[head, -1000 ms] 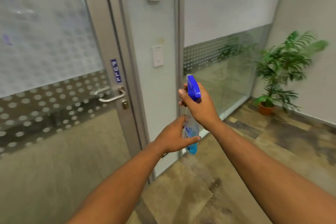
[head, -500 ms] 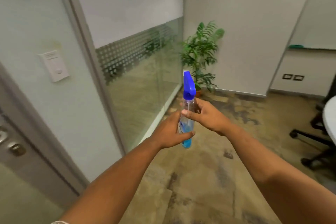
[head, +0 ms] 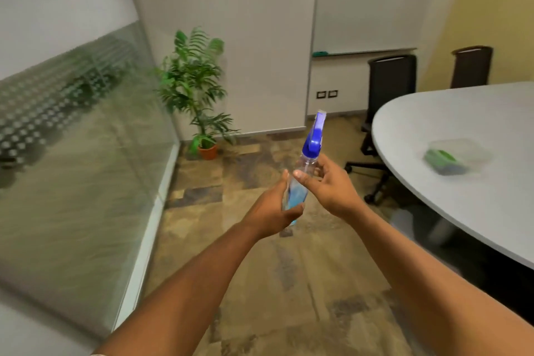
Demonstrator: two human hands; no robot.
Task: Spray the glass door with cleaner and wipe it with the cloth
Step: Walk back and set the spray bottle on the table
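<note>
I hold a clear spray bottle (head: pixel 313 136) with a blue trigger head and blue liquid upright in front of me, above the floor. My left hand (head: pixel 274 208) grips its lower body. My right hand (head: pixel 332 185) is loosely around its neck, thumb in front and fingers behind. A blurred green and blue bundle, possibly the cloth (head: pixel 442 159), lies in a clear container on the table at right. The glass door is out of view.
A frosted, dotted glass partition (head: pixel 72 139) runs along the left. A potted plant (head: pixel 196 89) stands in the far corner. A grey rounded table (head: pixel 462 205) fills the right side, with two dark chairs (head: pixel 387 89) behind it. Patterned floor lies between.
The view has swung right, away from the door to the partition, plant and table. My right hand slid down from the trigger head to the bottle's neck. The left hand keeps its grip.
</note>
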